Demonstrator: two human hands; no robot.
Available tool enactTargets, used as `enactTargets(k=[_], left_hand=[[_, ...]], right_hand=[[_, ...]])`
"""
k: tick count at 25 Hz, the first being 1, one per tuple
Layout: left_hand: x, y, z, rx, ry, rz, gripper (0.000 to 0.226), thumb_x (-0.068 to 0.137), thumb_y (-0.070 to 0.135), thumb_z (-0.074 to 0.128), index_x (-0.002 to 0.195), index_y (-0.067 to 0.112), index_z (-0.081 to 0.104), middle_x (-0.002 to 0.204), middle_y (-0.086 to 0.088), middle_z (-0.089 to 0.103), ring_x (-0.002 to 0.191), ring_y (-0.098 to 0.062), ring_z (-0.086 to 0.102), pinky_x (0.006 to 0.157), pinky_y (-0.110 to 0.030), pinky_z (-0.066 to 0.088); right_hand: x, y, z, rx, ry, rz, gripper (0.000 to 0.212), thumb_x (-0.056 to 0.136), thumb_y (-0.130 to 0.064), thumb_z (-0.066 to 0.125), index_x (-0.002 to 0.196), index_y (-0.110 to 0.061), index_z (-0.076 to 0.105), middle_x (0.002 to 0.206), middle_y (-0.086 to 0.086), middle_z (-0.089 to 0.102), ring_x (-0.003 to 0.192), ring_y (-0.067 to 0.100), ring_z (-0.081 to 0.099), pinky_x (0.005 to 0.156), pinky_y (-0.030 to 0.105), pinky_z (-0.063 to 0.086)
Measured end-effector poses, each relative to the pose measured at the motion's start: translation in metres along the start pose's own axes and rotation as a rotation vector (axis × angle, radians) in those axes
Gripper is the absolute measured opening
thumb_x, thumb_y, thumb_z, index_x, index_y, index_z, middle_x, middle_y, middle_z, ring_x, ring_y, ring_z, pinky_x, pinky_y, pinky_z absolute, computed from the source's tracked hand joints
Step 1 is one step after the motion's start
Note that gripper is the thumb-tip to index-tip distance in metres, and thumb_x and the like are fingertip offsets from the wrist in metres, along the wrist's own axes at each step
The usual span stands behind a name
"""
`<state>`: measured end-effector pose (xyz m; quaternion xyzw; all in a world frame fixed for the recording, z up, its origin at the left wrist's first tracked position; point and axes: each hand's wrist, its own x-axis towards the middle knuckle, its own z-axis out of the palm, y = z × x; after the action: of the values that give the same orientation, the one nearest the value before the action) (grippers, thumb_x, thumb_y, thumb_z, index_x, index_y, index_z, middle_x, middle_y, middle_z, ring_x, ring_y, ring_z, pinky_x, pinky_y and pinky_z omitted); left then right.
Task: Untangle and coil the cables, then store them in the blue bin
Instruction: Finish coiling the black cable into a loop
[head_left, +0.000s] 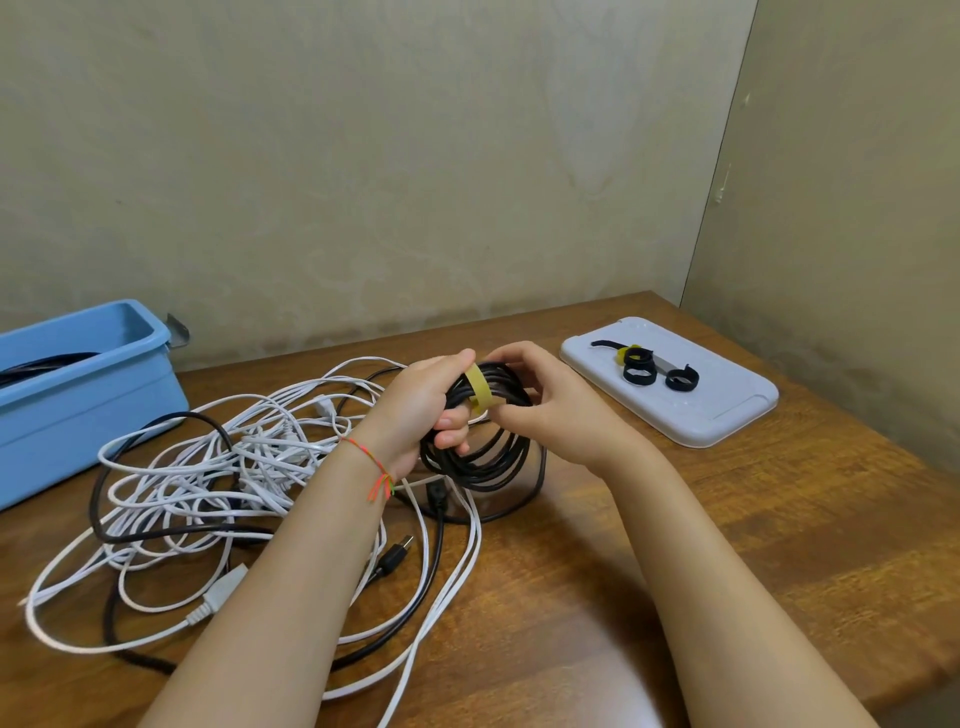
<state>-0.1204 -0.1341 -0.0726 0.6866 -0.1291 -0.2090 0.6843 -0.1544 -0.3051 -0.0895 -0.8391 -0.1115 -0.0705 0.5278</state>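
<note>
A black cable coil (480, 449) is held up above the table's middle. My left hand (423, 410) grips the coil's upper left, fingers curled through it. A yellow strap (480, 395) is wrapped over the top of the coil, and my right hand (540, 408) pinches the strap's end there. To the left on the table lies a tangle of white cables (218, 467) mixed with loose black cables (431, 561). The blue bin (78, 395) stands at the far left with a black cable inside it.
A white tray (727, 415) at the right holds several rolled black straps (641, 371) and a yellow one. The wooden table (753, 545) meets walls at the back and right. A USB plug (400, 551) lies near my left forearm.
</note>
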Motion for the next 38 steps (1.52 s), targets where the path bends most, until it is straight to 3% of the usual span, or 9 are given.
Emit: enactTargets(k=[4,8,11,15,18,21,27,33,38], left_hand=[[-0.003,0.0,0.002,0.017,-0.036,0.05,0.033,0.107,0.032,0.04,0.113,0.006,0.058,0.044,0.0,0.028,0.034,-0.014,0.029,0.049,-0.029,0.042],[-0.004,0.0,0.005,0.119,-0.042,0.092,0.035,0.107,0.031,0.039,0.118,0.006,0.06,0.046,-0.002,0.03,0.036,-0.015,0.03,0.048,-0.029,0.043],[-0.005,0.0,0.009,0.2,-0.043,0.107,0.034,0.107,0.031,0.038,0.116,0.008,0.062,0.046,-0.001,0.032,0.038,-0.015,0.03,0.049,-0.029,0.043],[-0.006,0.001,0.015,0.198,-0.054,0.123,0.033,0.107,0.031,0.037,0.119,0.009,0.059,0.046,0.001,0.034,0.039,-0.015,0.03,0.05,-0.029,0.043],[-0.004,0.0,0.022,0.078,-0.003,0.125,0.033,0.105,0.033,0.045,0.128,0.01,0.051,0.05,-0.001,0.036,0.04,-0.015,0.032,0.051,-0.03,0.043],[-0.003,0.0,0.022,-0.029,-0.07,0.091,0.038,0.104,0.034,0.048,0.121,0.001,0.055,0.054,-0.003,0.041,0.038,-0.014,0.034,0.051,-0.03,0.042],[-0.004,0.002,0.01,-0.095,-0.137,-0.025,0.036,0.099,0.034,0.056,0.112,0.001,0.063,0.075,-0.011,0.06,0.035,-0.011,0.039,0.044,-0.025,0.042],[-0.002,0.0,0.004,-0.008,0.045,0.029,0.029,0.095,0.026,0.064,0.104,-0.002,0.065,0.07,-0.008,0.061,0.034,-0.01,0.038,0.041,-0.023,0.038],[-0.004,-0.003,0.012,0.288,-0.015,0.079,0.018,0.096,0.021,0.061,0.098,0.006,0.071,0.058,-0.001,0.063,0.036,-0.013,0.041,0.043,-0.024,0.034]], right_hand=[[-0.001,-0.004,0.001,0.165,0.068,0.037,0.04,0.082,-0.01,0.071,0.116,-0.028,0.059,0.103,-0.002,0.07,0.094,0.012,0.068,0.084,0.033,0.056],[-0.002,-0.008,0.003,0.074,0.054,0.081,0.03,0.083,-0.005,0.068,0.108,-0.022,0.067,0.091,0.001,0.07,0.074,0.008,0.063,0.066,0.025,0.052],[-0.003,-0.008,0.001,0.023,0.009,0.135,0.016,0.083,-0.007,0.068,0.097,-0.015,0.07,0.085,0.01,0.069,0.068,0.013,0.059,0.068,0.033,0.053],[0.001,-0.005,0.012,-0.172,0.219,0.135,0.018,0.082,-0.005,0.064,0.094,-0.019,0.062,0.082,-0.001,0.066,0.078,0.018,0.062,0.071,0.038,0.054],[0.0,-0.004,0.017,-0.201,0.433,-0.002,0.019,0.086,-0.002,0.06,0.098,-0.017,0.061,0.083,-0.004,0.063,0.08,0.015,0.061,0.072,0.041,0.055],[-0.002,-0.002,0.019,-0.19,0.485,-0.07,0.028,0.084,0.003,0.056,0.099,-0.02,0.062,0.083,-0.004,0.064,0.08,0.016,0.061,0.071,0.045,0.054],[-0.002,-0.004,0.021,-0.123,0.351,-0.082,0.04,0.08,0.005,0.058,0.094,-0.032,0.063,0.08,-0.009,0.066,0.081,0.008,0.063,0.074,0.04,0.055],[-0.007,-0.011,-0.015,0.085,-0.094,-0.009,0.041,0.086,-0.015,0.063,0.125,-0.03,0.062,0.117,-0.01,0.066,0.11,0.001,0.061,0.095,0.027,0.053],[-0.009,-0.014,-0.011,0.211,-0.046,-0.041,0.026,0.094,-0.021,0.062,0.119,-0.027,0.069,0.112,-0.007,0.07,0.107,0.007,0.064,0.094,0.028,0.053]])
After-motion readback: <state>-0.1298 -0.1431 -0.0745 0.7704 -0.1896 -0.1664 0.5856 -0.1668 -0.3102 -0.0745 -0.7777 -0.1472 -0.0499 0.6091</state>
